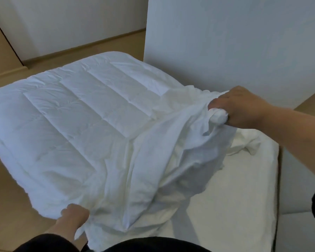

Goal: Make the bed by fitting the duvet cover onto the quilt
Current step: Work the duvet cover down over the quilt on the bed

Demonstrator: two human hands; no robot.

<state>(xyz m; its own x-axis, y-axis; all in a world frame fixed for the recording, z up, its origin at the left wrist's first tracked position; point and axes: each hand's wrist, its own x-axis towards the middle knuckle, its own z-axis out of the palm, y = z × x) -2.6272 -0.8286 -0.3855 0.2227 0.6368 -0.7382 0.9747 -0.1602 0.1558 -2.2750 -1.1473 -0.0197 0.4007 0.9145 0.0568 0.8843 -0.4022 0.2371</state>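
White cotton is all we have in front of us: the quilt (76, 115), stitched in puffy channels, is spread over the far and left part of the bed (244, 206), hanging past its left edge, and the thin, wrinkled duvet cover (162, 160) is bunched over its near right end. Our right hand (238, 106) is closed in a fist around a gathered wad of cloth, raised above the mattress; our left hand (74, 215) pinches a fold at the near left corner, fingers curled into the fabric. We judge the quilt light but bulky and floppy, so it will sag and fold wherever it is unsupported; the cover is limp, a little slick, and will slide off unless a corner is pinned through both layers. Corners are the places to take hold, pinching quilt and cover together. As for containers, the cover is the only one, a sack whose opening we cannot locate; whether a quilt corner already sits inside the right-hand bunch we cannot tell.
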